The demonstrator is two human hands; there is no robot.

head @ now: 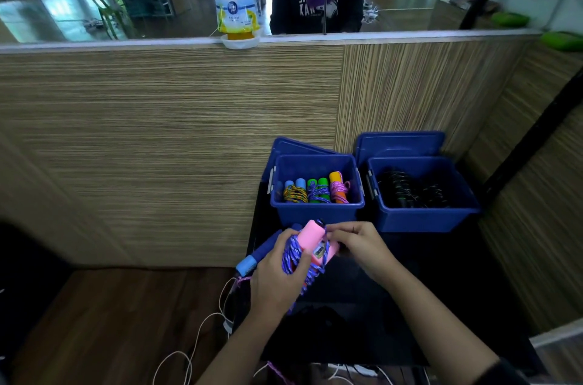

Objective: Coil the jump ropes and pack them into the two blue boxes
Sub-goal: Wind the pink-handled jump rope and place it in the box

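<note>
My left hand [277, 271] grips a pink-handled jump rope [310, 237] with blue-purple cord wound around the handles. My right hand [356, 242] pinches the cord at the top end of the pink handles. A blue-handled rope [262, 253] lies on the black table just left of my left hand. The left blue box [315, 212] holds three coiled ropes with blue, green and orange handles. The right blue box [426, 219] holds dark coiled ropes.
Both box lids [400, 144] lean against the wooden wall behind the boxes. White cables [195, 340] trail on the floor at the table's left. A ledge above carries a plastic bag and bowl [239, 37]. A black pole [536, 138] slants at the right.
</note>
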